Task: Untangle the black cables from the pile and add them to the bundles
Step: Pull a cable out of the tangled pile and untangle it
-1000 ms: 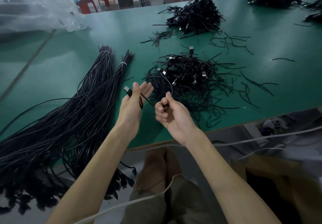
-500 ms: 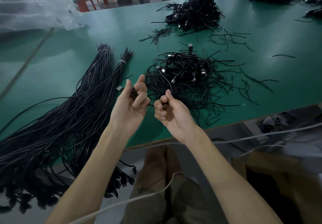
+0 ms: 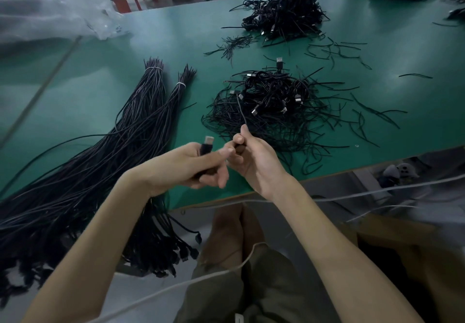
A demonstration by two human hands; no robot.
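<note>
Matt black rubbery cables (image 3: 271,103) with metal-tipped plugs, smooth green table (image 3: 100,96), crinkled glossy clear plastic bag (image 3: 50,10).

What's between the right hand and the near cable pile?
Head view: just one thin black cable, running from the right hand up into the pile.

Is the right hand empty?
No, the right hand pinches a thin cable that runs up into the pile.

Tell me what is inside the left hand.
The left hand grips a black plug, its metal tip sticking out at the top of the grip. Curled fingers hide the plug's lower end and any cable leaving it.
</note>
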